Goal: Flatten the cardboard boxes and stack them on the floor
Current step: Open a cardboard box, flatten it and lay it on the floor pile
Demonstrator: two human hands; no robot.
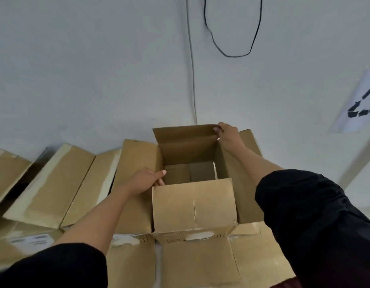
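One open box, with four flaps. Two hands on it: left hand, right hand. Two black sleeves. More boxes to the left, at least three (overlapping, so no firm count). On the wall, one black cable hanging in a loop, one pale cord, one paper sheet bearing one recycling symbol.

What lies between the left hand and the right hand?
In the head view, the box's open inside lies between the left hand and the right hand.
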